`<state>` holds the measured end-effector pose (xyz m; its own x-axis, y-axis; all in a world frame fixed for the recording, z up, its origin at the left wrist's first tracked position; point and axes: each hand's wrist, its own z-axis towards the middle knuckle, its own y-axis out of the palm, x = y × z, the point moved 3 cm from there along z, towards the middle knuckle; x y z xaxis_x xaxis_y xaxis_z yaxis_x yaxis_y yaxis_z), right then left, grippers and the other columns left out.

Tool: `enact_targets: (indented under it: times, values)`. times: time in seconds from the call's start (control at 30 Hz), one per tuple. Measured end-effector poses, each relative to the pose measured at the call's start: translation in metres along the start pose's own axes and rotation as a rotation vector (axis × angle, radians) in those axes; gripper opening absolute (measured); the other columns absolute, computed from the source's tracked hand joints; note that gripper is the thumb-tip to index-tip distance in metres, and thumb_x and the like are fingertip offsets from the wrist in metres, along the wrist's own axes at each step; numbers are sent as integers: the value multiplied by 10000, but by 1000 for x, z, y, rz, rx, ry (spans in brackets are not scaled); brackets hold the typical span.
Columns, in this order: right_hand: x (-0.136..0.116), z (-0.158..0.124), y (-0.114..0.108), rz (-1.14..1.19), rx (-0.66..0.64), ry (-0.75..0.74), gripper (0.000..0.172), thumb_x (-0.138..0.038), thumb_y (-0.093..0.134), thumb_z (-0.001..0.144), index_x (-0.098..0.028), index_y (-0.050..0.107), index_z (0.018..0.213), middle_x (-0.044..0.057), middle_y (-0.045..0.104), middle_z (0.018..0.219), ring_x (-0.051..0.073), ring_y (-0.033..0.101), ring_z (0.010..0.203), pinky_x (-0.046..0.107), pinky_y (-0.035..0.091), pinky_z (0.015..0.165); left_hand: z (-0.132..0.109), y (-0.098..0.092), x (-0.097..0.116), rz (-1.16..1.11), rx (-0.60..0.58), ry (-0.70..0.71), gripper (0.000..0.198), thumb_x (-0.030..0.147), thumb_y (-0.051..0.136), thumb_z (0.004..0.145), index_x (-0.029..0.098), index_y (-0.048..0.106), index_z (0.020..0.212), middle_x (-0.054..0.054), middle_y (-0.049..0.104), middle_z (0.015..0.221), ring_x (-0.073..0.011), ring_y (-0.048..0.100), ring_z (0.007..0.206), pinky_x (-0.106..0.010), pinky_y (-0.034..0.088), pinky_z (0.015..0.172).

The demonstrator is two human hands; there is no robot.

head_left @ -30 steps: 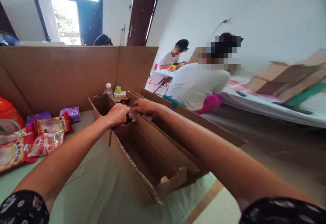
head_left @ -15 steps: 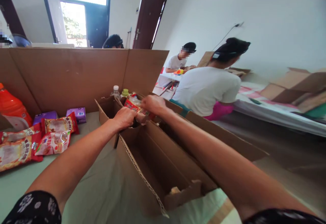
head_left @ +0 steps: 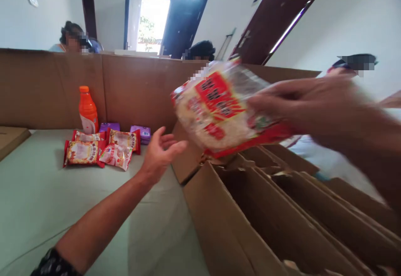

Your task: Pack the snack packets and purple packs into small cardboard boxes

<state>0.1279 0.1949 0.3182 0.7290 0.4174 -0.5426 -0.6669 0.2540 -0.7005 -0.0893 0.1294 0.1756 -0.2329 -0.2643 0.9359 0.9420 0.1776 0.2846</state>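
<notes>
My right hand [head_left: 308, 102] grips a red and white noodle packet [head_left: 219, 108] and holds it up in the air above the open cardboard box [head_left: 250, 213]. The hand and packet are blurred by motion. My left hand [head_left: 159, 152] is open with fingers spread, palm up, just left of the box and below the packet's left end, holding nothing. Several more red snack packets [head_left: 100, 150] lie on the pale green tabletop [head_left: 62, 200] further left.
An orange drink bottle [head_left: 87, 111] and two purple packs [head_left: 141, 133] stand against the tall cardboard partition [head_left: 131, 83] at the back. Other people sit behind the partition and at the right. A cardboard piece [head_left: 9, 138] lies at the left edge.
My right hand has lifted the noodle packet out of the box and swung it up and left. My left hand has let go of the box and opened. The view has turned left.
</notes>
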Motion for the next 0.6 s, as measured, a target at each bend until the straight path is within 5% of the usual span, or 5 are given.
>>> enact_targets:
  times: [0.07, 0.17, 0.33, 0.47, 0.6]
  values:
    - [-34, -4, 45, 35, -231, -108, 232, -379, 672, 827, -204, 735, 689, 2, 632, 601, 109, 496, 536, 288, 372, 534, -20, -40, -6, -294, 106, -146, 734, 395, 864, 644, 199, 562, 1283, -147, 658, 1258, -289, 642, 1118, -402, 569, 840]
    - [-80, -8, 119, 15, -526, -279, 222, -249, 624, 837, -175, 694, 640, -9, 631, 607, 101, 502, 560, 255, 381, 553, -40, -93, -17, -366, 200, -218, 625, 427, 881, 602, 211, 622, 1128, -101, 702, 1134, -265, 671, 988, -393, 580, 745]
    - [-142, 5, 208, -52, -554, -401, 109, -232, 672, 845, -183, 742, 777, 4, 712, 749, 148, 623, 745, 255, 444, 687, -36, -171, -32, -457, 514, -269, 299, 262, 780, 806, 185, 623, 1049, -23, 679, 976, -157, 653, 800, -325, 568, 710]
    - [-174, 23, 225, -62, -391, -429, 240, -287, 634, 918, -171, 732, 1103, 105, 725, 1173, 243, 635, 1080, 365, 452, 933, -4, -216, -32, -497, 680, -263, 318, 341, 631, 963, 164, 607, 1226, -85, 647, 1197, -203, 663, 983, -397, 589, 828]
    - [-158, 14, 196, -23, -354, -463, 227, -232, 636, 899, -183, 735, 1097, 88, 723, 1191, 212, 652, 1060, 348, 465, 963, 11, -234, -33, -500, 726, -312, 368, 368, 633, 961, 172, 596, 1270, -101, 630, 1266, -233, 656, 1063, -444, 581, 887]
